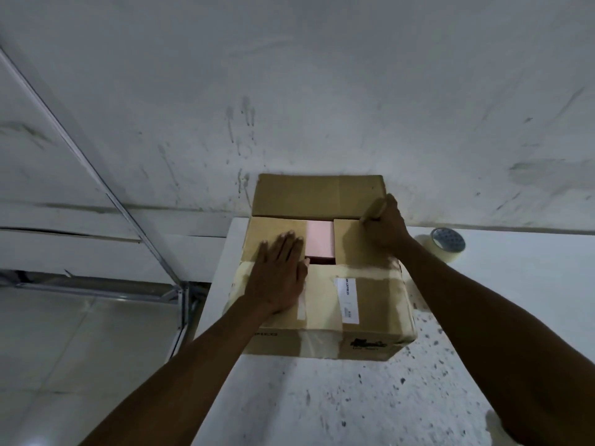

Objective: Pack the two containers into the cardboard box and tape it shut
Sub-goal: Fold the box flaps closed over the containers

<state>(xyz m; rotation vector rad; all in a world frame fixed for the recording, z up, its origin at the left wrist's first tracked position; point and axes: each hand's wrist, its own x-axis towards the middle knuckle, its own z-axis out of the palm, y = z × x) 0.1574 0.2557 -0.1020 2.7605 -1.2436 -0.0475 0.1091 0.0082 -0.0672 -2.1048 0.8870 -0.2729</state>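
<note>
Stiff, light box: L hand flat on near flaps, R hand pinching far flap's edge; tape just right of box.

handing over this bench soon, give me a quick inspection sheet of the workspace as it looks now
surface: white table, dark specks, box set at its far left end
job's things: box partly closed, far flap upright, side flaps down; pink container shows in the gap; tape roll to the right, apart from the box
clutter: nothing seen
hands: left hand flat on the near and left flaps; right hand curled at the far flap's right end
cables: nothing seen
surroundings: scuffed white wall, metal frame and tiled floor on the left
</note>
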